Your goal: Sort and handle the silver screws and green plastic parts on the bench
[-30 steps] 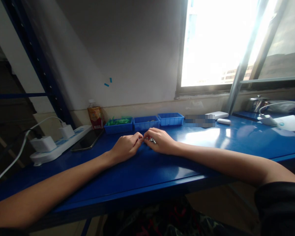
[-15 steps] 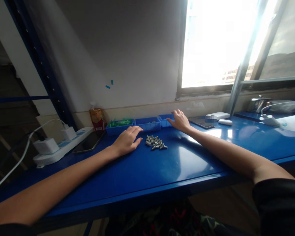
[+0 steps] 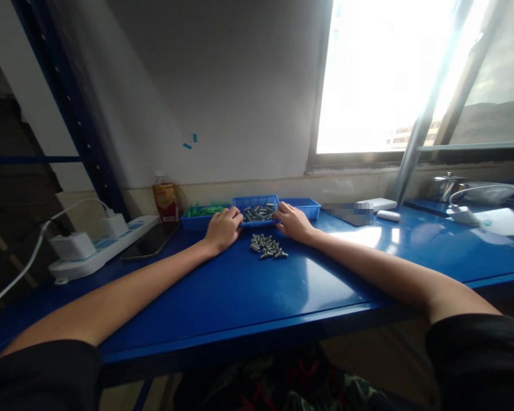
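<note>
My left hand (image 3: 223, 227) grips the left end of the middle blue tray (image 3: 256, 200), and my right hand (image 3: 293, 221) grips its right end. The tray is tilted toward me, showing several small grey metal parts (image 3: 258, 213) inside. A small pile of the same grey metal parts (image 3: 267, 246) lies on the blue table (image 3: 257, 291) just in front of the tray, between my two hands. Both forearms rest along the tabletop.
A blue tray with green pieces (image 3: 202, 212) stands left of the held tray, another blue tray (image 3: 306, 206) to its right. A drink bottle (image 3: 165, 197), a dark phone (image 3: 149, 241) and a white power strip (image 3: 98, 249) are at the left. White devices (image 3: 494, 220) lie at the right.
My hands parted, uncovering the pile of metal parts. The right hand reached toward the back trays, then both hands took the middle tray by its ends and tipped it toward me.
</note>
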{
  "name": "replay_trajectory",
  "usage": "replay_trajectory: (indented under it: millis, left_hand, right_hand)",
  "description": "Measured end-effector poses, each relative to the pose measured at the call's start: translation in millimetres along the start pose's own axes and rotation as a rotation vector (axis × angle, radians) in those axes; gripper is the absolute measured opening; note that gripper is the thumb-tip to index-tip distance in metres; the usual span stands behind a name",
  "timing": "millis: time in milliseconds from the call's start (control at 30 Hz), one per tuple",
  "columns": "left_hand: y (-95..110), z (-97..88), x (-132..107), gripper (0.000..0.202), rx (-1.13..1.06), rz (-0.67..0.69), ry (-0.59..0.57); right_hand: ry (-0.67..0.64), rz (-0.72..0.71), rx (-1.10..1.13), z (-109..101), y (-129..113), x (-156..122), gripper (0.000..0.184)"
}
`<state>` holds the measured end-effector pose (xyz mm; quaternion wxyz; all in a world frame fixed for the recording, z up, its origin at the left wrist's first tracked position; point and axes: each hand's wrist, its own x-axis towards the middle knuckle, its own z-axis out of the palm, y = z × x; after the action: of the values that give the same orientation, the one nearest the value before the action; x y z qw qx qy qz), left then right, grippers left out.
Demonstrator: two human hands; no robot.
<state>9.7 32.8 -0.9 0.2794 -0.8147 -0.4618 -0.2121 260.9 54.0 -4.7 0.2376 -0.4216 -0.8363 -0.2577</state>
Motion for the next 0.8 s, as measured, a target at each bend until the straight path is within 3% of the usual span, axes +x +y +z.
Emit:
replay_trajectory:
  millis: [200,433,800]
  left_hand:
    - [-1,-2.5,1,0.009,0.013,0.025,-0.048]
    - [6,-11.9,0,0.013,0.108,0.108,-0.103]
    - [5,-8.5,2,0.012,0.157,0.133,-0.124]
  right_hand:
    - [-0.066,0.015,-0.021,-6,-6,-1,0.012]
    - [-0.241,0.124,0.009,-8,-7,0,0.02]
    - [-0.299,0.087,0.076,-8,0,2,0.023]
